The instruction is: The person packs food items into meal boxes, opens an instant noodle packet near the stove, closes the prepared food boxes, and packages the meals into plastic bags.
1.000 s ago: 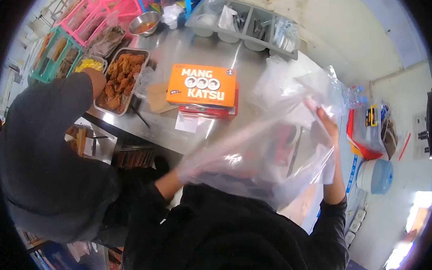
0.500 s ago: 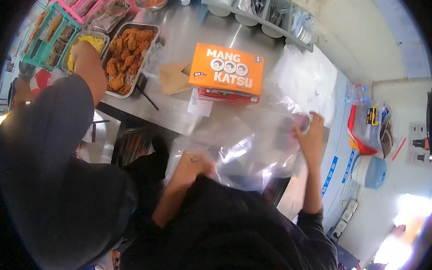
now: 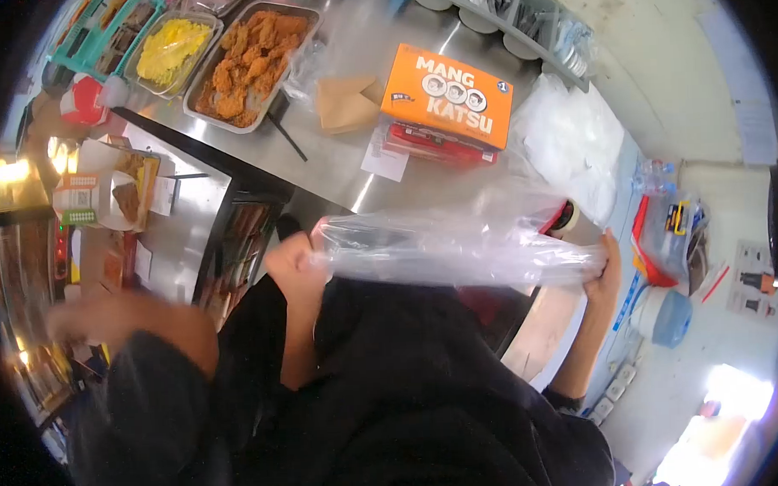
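A clear plastic bag is stretched sideways in front of my body. My left hand is closed on its left end, and my right hand grips the right end. Beyond the bag, an orange box lettered "MANG KATSU" rests on red packaging on the steel counter. A white paper slip lies beside the packaging. White plastic bags are piled to the right of the box.
A tray of fried pieces, a tub of yellow food and a brown paper piece are on the counter. A grey cutlery organizer stands at the back. A co-worker's blurred arm is at left.
The bag has gone from spread wide to a narrower band between my hands. My right hand has moved right. The co-worker's hand has left the yellow food. The view has shifted.
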Available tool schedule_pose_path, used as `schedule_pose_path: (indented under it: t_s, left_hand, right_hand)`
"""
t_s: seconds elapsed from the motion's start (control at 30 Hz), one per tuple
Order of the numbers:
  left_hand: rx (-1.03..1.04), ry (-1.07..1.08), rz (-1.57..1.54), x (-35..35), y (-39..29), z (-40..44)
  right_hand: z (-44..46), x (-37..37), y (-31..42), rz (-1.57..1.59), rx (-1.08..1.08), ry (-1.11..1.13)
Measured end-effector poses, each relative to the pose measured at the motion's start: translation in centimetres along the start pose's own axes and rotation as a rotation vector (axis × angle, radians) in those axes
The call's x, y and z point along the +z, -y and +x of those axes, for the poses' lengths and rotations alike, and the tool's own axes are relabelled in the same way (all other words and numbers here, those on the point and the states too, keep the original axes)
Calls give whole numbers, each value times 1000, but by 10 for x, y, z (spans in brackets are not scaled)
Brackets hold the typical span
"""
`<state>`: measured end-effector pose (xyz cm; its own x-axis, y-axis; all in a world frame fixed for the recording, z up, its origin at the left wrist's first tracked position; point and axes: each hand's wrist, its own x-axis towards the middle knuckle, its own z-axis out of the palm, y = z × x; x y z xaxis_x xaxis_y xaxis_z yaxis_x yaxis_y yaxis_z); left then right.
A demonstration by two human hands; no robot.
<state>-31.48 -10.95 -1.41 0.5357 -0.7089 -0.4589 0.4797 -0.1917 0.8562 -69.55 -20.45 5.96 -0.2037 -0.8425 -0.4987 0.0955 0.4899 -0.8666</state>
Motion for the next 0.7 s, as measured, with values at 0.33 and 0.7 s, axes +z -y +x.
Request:
schedule_pose_path:
  t_s: [0.33,0.7]
  left_hand:
    - [-396,584,118,-72,56,-8]
    - [571,507,821,57,133,27]
  right_hand:
    - [63,42,-30,-1107,-605,-129]
    - [29,95,-118,-1279,-1371,232]
